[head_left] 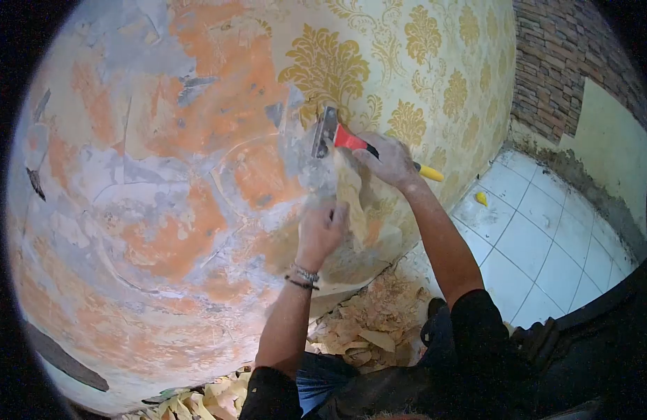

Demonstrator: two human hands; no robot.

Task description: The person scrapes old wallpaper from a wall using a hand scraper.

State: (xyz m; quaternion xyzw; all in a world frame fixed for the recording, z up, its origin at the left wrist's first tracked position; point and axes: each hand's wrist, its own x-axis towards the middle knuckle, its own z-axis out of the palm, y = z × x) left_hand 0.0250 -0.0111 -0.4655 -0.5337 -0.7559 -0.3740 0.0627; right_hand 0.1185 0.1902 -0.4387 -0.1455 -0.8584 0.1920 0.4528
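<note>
Stripped plaster, blotched orange and grey, fills the wall (162, 210) from nine o'clock to the middle of the view, while cream wallpaper with a gold damask print (407, 63) covers the part from twelve to two o'clock. White floor tiles (540, 238) lie at four o'clock below a brick-faced wall (554, 63), and a heap of torn pale paper scraps (372, 325) sits on the floor at six o'clock.

A flat metal-bladed scraper with a red neck and yellow handle (341, 136) is gripped in the right hand (390, 159), fingers closed round the handle. Its long axis runs from the yellow end at four o'clock up to the blade at ten o'clock, and the blade lies against the wall right at the torn edge of the wallpaper. The left hand (322, 227), with bands at the wrist, is closed on a loose, hanging flap of peeled wallpaper (351, 199) just below the blade, at about six o'clock from it. So the blade lies up and slightly left of the right hand, and the left hand is nearer the flap.
</note>
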